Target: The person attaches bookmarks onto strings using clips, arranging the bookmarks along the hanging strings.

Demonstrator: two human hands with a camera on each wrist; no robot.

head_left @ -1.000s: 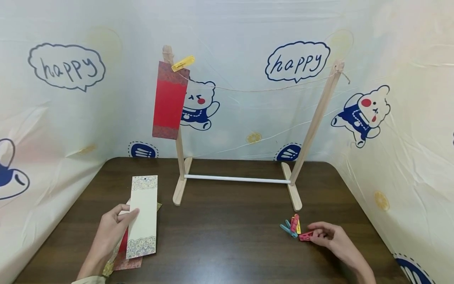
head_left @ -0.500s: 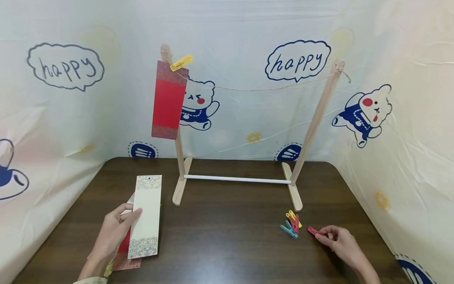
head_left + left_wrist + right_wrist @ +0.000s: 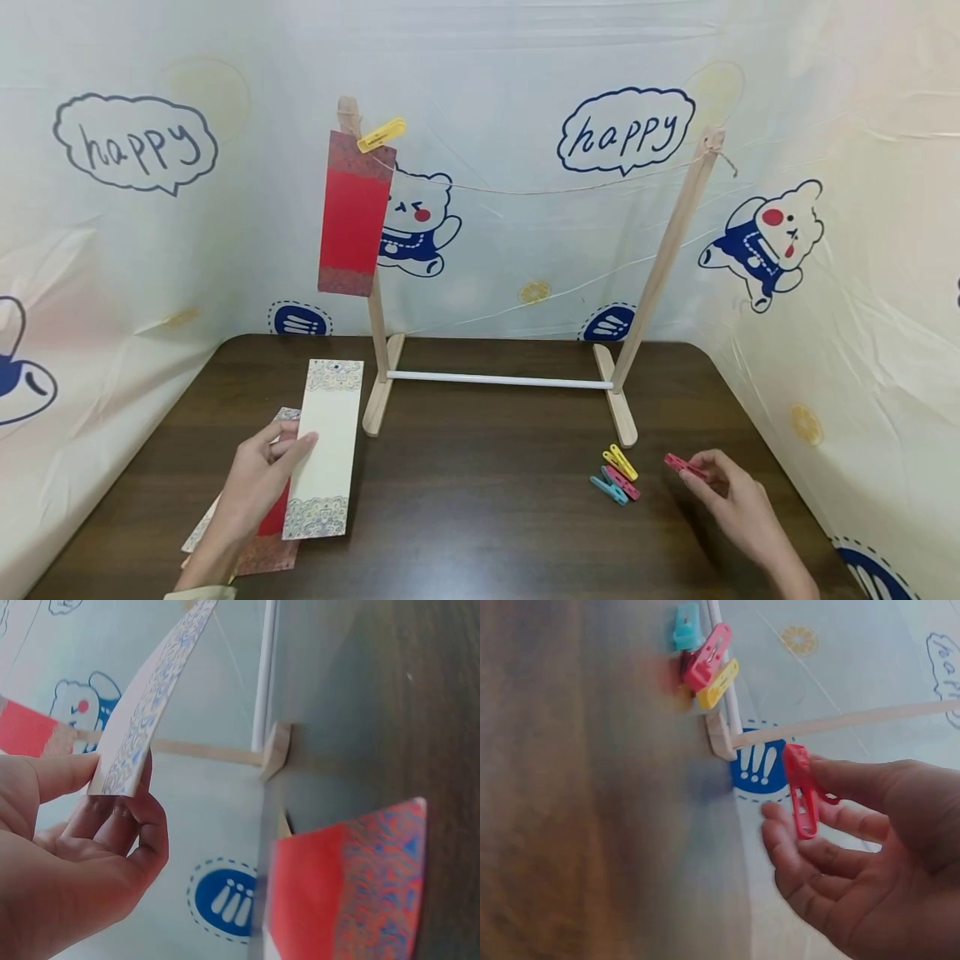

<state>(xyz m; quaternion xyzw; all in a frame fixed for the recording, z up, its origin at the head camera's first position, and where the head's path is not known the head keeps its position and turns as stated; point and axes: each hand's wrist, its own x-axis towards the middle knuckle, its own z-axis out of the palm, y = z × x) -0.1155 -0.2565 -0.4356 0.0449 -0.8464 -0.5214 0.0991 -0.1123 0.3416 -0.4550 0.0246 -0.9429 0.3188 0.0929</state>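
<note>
Forearm reaching in from the near left, a left hand pinches a cream patterned card by its left edge, thumb in front, fingers bent behind, above the bench. At right, the right hand pinches a red clothespin, the other fingers curved, near a blue clothespin, a pink clothespin and a yellow clothespin. Farther back, a red card hangs from a string between wooden posts.

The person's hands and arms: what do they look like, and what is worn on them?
Both the left hand and right hand are ungloved, with no rings or markings showing. A pale beige fabric cuff edges the left wrist; the right forearm shows no sleeve.
</note>
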